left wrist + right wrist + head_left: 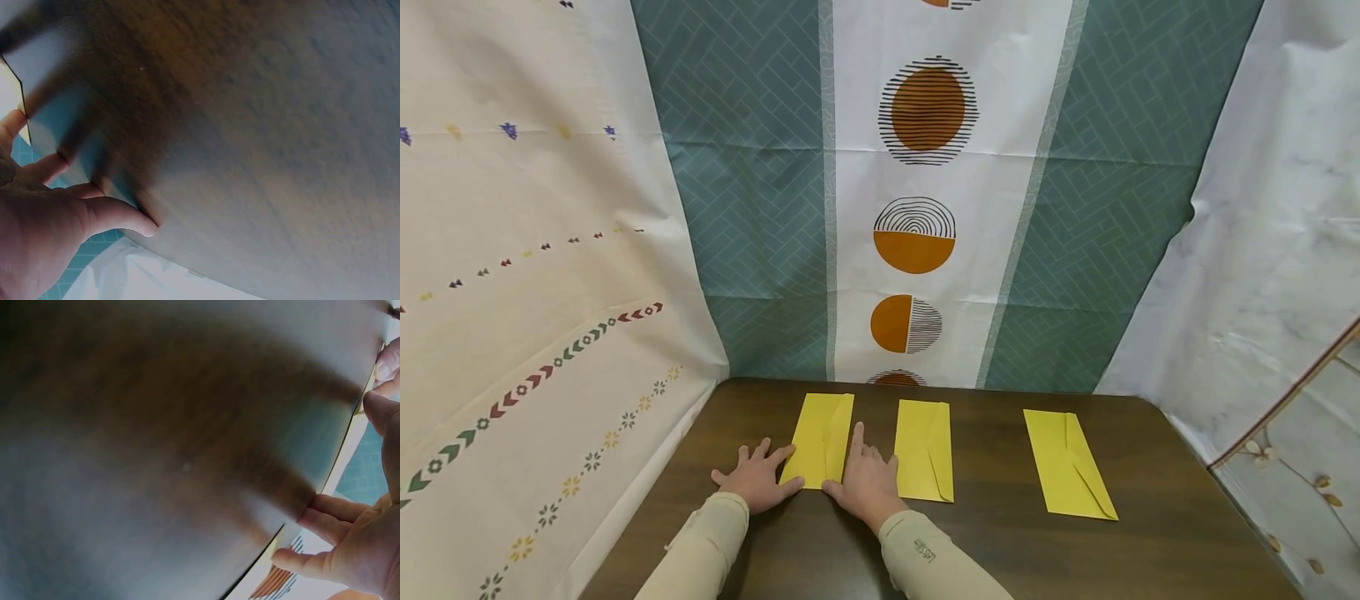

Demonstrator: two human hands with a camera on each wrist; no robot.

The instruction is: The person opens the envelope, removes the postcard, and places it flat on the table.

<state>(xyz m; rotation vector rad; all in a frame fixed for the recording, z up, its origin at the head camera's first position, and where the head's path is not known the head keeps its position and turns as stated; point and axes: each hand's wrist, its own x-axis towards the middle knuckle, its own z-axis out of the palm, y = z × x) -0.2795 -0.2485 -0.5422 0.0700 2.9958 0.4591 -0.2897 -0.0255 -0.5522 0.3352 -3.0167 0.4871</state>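
The left grip [756, 483] is spread, forefinger at the left edge and thumb at the near-left corner of the left envelope [811, 437]. That envelope lies on the worktop [1000, 517] between both grips, neither clearly nearer, its long axis pointing away and leaning slightly right. The right grip [868, 486], forefinger straight, thumb apart, meets the near-right corner; beyond lie the middle envelope [923, 450] and right envelope [1067, 462].

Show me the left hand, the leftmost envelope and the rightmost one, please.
Left hand [757, 482], head view: back of the hand.
Leftmost envelope [815, 442], head view: middle of its upward face.
Rightmost envelope [1066, 467], head view: middle of its upward face.
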